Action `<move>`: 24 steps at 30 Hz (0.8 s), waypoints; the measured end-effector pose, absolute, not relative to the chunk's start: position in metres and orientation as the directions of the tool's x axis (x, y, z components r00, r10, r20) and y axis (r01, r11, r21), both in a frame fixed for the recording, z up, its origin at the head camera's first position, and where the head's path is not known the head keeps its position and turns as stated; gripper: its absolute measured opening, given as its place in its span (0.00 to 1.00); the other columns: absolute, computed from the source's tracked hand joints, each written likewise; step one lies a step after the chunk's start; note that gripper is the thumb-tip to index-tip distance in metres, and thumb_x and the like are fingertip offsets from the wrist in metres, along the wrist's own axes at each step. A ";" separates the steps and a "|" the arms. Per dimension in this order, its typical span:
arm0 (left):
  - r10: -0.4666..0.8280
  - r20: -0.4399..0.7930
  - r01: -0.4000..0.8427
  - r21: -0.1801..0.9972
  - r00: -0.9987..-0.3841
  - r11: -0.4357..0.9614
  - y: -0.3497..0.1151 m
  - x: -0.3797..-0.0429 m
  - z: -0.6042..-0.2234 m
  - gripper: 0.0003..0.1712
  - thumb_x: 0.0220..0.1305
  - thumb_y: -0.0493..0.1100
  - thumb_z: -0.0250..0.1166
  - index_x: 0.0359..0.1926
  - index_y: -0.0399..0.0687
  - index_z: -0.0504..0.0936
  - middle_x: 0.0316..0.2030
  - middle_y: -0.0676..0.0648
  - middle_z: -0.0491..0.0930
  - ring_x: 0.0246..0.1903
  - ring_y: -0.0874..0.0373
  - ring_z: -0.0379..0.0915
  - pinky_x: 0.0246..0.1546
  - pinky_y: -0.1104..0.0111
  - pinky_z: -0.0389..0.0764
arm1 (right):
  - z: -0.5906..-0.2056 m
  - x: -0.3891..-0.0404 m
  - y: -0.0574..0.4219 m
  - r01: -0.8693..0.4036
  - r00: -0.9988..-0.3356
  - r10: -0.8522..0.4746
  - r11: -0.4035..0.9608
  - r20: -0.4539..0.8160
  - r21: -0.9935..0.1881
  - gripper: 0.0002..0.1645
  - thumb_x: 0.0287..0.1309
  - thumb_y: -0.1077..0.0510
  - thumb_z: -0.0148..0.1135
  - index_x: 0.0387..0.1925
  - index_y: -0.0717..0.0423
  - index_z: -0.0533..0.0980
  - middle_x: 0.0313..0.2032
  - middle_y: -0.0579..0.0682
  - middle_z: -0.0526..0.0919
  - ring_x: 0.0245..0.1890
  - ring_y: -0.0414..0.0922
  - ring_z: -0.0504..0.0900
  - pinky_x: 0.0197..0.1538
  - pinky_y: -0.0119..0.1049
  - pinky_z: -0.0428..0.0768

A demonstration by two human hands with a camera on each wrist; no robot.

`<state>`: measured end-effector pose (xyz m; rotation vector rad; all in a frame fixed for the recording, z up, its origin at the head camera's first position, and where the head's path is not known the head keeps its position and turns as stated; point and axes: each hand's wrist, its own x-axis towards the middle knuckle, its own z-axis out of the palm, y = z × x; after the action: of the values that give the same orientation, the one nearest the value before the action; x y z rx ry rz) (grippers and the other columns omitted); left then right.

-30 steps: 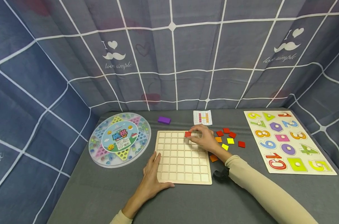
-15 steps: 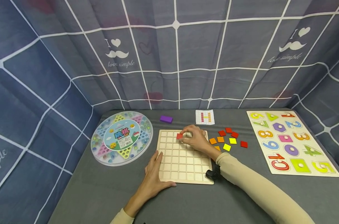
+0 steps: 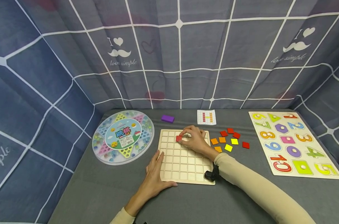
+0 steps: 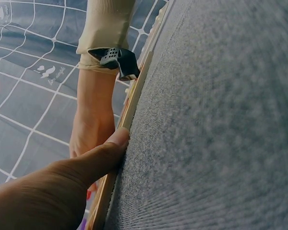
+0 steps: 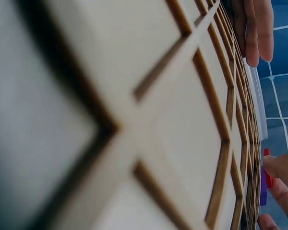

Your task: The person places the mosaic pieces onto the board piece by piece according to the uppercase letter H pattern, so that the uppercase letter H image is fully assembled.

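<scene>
A square wooden board point(image 3: 183, 168) with a grid of recessed cells lies on the grey table. My left hand point(image 3: 153, 177) braces its front left corner, fingers straight along the left edge; the thumb point(image 4: 116, 140) presses the front edge in the left wrist view. Over the upper left cells, my right hand point(image 3: 196, 139) pinches a red square tile point(image 3: 178, 138) between thumb and fingertips. The same red tile point(image 5: 267, 168) shows at the right wrist view's edge. Whether it touches the board I cannot tell. Right of the board lie several loose red, orange and yellow tiles point(image 3: 228, 147).
A printed pattern card point(image 3: 206, 117) lies behind the board, with a purple block point(image 3: 168, 119) to its left. A round Chinese checkers set point(image 3: 123, 137) stands at the left. At the right lies a number puzzle board point(image 3: 295, 143). A patterned curtain point(image 3: 169, 53) hangs behind.
My right hand has moved left over the board with the red tile, then slightly toward the front edge. Orange tiles beside the board came into sight from behind the arm. The left hand stays put.
</scene>
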<state>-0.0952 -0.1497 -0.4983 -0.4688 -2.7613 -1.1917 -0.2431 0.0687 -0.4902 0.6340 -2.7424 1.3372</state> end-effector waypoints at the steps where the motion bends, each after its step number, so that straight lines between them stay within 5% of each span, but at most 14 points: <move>1: 0.241 0.209 0.318 0.692 -0.948 0.648 -0.150 -0.095 -0.498 0.73 0.31 0.54 0.85 0.75 0.38 0.52 0.75 0.33 0.48 0.73 0.39 0.47 0.62 0.40 0.52 | -0.491 -0.243 0.068 -0.369 -0.918 -0.345 0.560 0.197 -0.742 0.14 0.48 0.52 0.77 0.37 0.47 0.83 0.55 0.55 0.74 0.57 0.59 0.67 0.62 0.61 0.43; 24: 0.245 0.208 0.320 0.686 -0.947 0.653 -0.150 -0.095 -0.498 0.72 0.32 0.54 0.84 0.75 0.35 0.53 0.74 0.31 0.48 0.72 0.37 0.47 0.62 0.38 0.52 | -0.493 -0.243 0.063 -0.362 -0.928 -0.317 0.648 0.195 -0.670 0.14 0.49 0.47 0.76 0.38 0.44 0.84 0.56 0.52 0.74 0.57 0.56 0.68 0.62 0.59 0.46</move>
<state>-0.0952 -0.1496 -0.4978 -0.4745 -2.7677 -1.1772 -0.2427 0.0634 -0.4932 0.5770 -2.7972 1.1584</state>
